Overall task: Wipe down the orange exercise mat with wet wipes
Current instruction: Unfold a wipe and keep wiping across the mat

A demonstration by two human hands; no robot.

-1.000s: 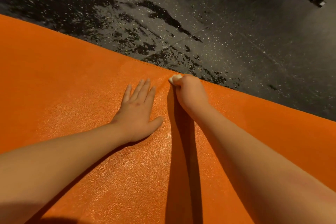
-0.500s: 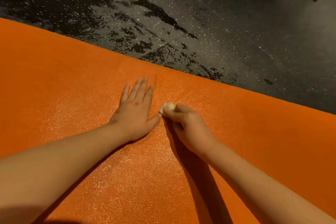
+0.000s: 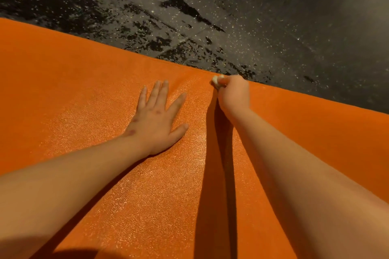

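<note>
The right hand (image 3: 233,95) curls its fingers (image 3: 225,80) around a balled white wet wipe (image 3: 216,80) at the far edge of the orange exercise mat (image 3: 84,82). Just beside it, the left hand (image 3: 156,118) lies flat, fingers straight and spread, holding nothing. Beyond the fingertips lies speckled dark floor (image 3: 273,27).

Your left hand (image 3: 155,118) lies flat, fingers spread, on the orange exercise mat (image 3: 73,90). Your right hand (image 3: 233,95) grips a small wadded wet wipe (image 3: 216,80), pressing it to the mat at its far edge. Beyond that edge lies a dark speckled floor (image 3: 273,27) with blotchy black patches.
</note>
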